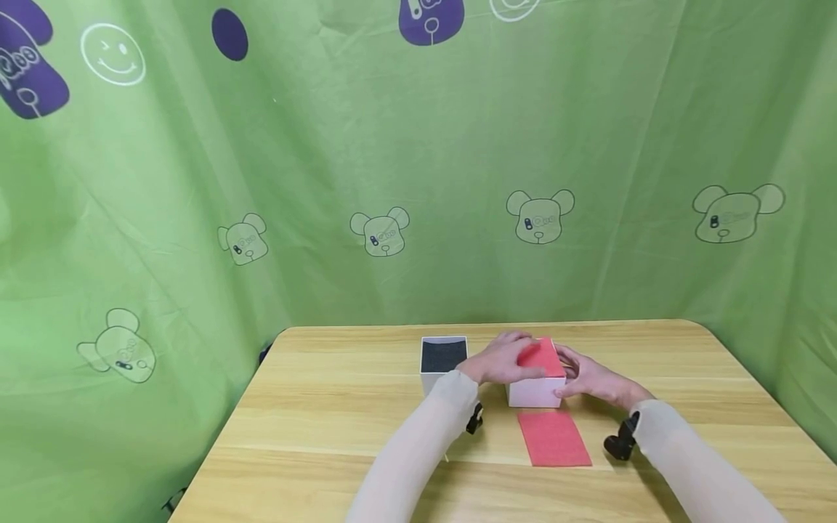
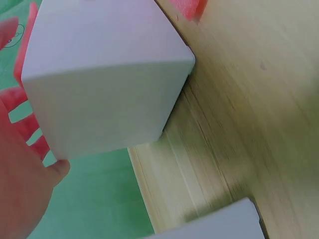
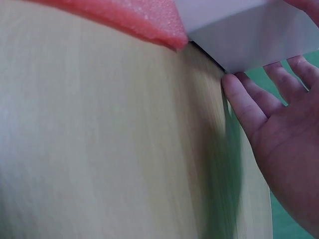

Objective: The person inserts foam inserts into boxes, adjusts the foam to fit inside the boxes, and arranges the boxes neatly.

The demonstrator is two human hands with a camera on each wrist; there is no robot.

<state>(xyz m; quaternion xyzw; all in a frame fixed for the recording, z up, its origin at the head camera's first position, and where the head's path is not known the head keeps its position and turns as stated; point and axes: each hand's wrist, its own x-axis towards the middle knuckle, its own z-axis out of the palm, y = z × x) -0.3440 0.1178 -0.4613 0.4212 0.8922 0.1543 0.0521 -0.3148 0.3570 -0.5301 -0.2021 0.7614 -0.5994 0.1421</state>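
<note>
A white box (image 1: 536, 394) stands on the table, with a red foam sheet (image 1: 546, 357) lying over its top. My left hand (image 1: 505, 359) rests across the box from its left side, fingers spread and thumb over the foam. In the left wrist view, one fingertip of the left hand (image 2: 20, 179) touches a top corner of the box (image 2: 109, 109). My right hand (image 1: 595, 381) holds the box at its right side, thumb on the front face; the other fingertips are partly hidden. A second red foam sheet (image 1: 556, 439) lies flat in front of the box.
Another white box (image 1: 433, 383), with a dark inside, stands to the left, partly behind my left forearm. The wooden table (image 1: 294, 450) ends at a green curtain (image 1: 445, 283) behind. Black wrist devices (image 1: 621, 439) sit under both wrists.
</note>
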